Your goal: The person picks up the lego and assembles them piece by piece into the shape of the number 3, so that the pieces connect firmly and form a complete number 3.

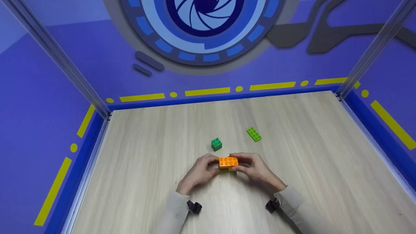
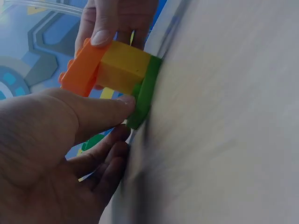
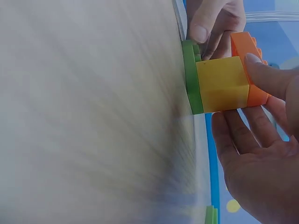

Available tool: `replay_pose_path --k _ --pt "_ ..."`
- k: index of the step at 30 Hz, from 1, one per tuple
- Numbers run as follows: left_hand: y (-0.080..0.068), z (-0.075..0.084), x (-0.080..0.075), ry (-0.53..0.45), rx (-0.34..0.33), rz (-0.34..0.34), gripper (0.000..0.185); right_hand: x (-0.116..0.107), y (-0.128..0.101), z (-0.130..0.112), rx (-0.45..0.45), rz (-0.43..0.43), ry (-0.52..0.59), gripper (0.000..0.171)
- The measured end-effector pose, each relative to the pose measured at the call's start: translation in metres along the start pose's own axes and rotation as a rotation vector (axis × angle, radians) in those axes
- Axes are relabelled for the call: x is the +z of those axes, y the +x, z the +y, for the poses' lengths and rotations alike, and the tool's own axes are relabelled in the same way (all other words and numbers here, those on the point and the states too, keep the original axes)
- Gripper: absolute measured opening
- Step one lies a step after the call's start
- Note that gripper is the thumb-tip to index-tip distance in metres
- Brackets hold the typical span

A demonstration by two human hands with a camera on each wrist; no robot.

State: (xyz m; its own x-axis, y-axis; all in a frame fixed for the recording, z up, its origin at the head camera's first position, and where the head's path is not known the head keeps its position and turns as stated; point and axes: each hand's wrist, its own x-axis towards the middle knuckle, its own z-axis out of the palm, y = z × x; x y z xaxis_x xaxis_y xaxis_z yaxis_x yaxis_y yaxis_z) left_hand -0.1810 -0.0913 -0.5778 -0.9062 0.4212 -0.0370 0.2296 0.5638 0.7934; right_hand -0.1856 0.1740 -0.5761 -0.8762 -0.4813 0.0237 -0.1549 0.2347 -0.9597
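A small stack of toy building bricks sits between the two hands, low over the tabletop. On top is an orange brick (image 1: 228, 161) with studs, a yellow brick (image 3: 223, 84) forms the middle, and a flat green plate brick (image 2: 149, 84) lies at the bottom. The left hand (image 1: 201, 170) pinches one end of the green plate brick between thumb and fingertips. From the other side, the right hand (image 1: 256, 167) grips the orange brick, its thumb on the near face. Its fingers reach behind, next to the yellow brick. The orange brick overhangs the yellow one towards the left hand.
Beyond the hands, a dark green square brick (image 1: 216, 144) stands on the wooden table (image 1: 146, 146). Farther right lies a flat lime-green plate brick (image 1: 254, 134) with studs. Blue-purple printed panels (image 1: 81, 58) wall in the table at the back and sides.
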Motion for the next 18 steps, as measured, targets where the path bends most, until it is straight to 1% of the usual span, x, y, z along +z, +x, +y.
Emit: replay_pose_path --k 4,11,15,18 --pt "0.002 -0.001 -0.01 -0.041 -0.021 0.052 0.035 -0.001 0.0 0.001 0.0 -0.004 -0.009 0.056" --pt "0.01 -0.002 -0.02 -0.084 -0.019 0.185 0.029 -0.003 0.002 0.002 0.019 -0.003 -0.013 0.054" --pt "0.015 -0.003 -0.022 -0.069 -0.014 0.214 0.031 -0.003 0.002 0.002 0.032 -0.003 -0.02 0.053" --pt "0.019 -0.003 -0.023 -0.049 -0.028 0.225 0.034 -0.003 0.003 0.002 0.037 -0.001 -0.028 0.053"
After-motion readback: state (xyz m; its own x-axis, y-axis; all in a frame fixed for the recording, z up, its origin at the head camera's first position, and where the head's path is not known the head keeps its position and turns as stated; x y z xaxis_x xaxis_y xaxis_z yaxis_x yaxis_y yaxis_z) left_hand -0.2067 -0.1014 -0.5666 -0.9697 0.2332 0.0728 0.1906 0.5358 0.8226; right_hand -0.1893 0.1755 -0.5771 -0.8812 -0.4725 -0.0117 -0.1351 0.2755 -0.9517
